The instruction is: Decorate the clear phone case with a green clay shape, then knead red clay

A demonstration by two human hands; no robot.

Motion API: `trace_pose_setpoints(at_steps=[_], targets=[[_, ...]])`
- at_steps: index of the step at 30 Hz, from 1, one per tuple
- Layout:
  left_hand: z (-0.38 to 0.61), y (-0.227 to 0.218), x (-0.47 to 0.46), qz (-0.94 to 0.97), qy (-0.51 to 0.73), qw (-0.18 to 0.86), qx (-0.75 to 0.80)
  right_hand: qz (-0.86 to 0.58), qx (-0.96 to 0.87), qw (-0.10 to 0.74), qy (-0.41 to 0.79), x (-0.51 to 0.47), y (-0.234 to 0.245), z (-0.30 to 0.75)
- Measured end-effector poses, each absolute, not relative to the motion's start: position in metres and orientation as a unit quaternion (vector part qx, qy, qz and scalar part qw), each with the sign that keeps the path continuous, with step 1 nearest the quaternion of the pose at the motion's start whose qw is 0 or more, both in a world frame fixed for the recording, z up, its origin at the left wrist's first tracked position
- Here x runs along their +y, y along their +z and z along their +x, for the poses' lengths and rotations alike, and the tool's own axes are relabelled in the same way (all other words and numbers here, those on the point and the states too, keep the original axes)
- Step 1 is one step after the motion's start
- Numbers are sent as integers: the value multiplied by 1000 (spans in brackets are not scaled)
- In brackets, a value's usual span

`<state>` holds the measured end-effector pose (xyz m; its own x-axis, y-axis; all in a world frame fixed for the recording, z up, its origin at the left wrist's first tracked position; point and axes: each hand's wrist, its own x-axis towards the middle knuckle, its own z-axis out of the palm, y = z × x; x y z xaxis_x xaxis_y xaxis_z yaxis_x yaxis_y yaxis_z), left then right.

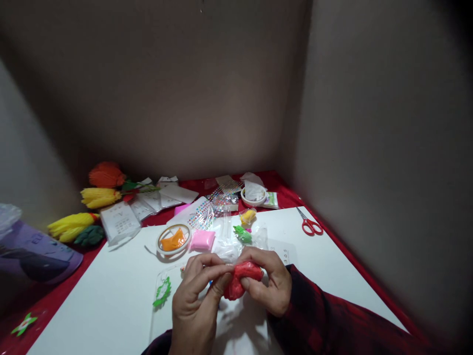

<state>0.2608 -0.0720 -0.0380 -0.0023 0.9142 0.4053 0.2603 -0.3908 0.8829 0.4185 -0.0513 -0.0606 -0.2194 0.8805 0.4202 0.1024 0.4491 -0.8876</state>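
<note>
A shiny red lump of modelling clay (244, 278), seemingly in clear plastic wrap, is held up over the white board between both hands. My left hand (199, 291) pinches its left edge with thumb and fingers. On its right side, my right hand (268, 281) grips it, thumb in front and fingers behind. Below and left of the clay lies a clear case (157, 281) with a green leafy-looking piece (161, 292) on it; my left hand partly hides the case. Just beyond the hands are packs of pink clay (202, 240), green clay (243, 233) and yellow clay (248, 216).
A tape roll (158, 245) rings an orange clay pack (173, 240). Red-handled scissors (312, 227) lie at the right edge of the white board (99, 291). Rhinestone sheets (201, 213), paper packets (120, 222) and crepe flowers (107, 174) line the back. A purple cup (40, 254) stands left.
</note>
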Motion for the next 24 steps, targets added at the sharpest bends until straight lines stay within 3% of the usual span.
trace_pose_setpoints(at_steps=[18,24], targets=[[260,-33,-71,566,542,357,508,-356,-673,512,398,-50,-60,421],[259,-38,-73,652,523,252,488,-343,-658,523,419,-47,-60,422]])
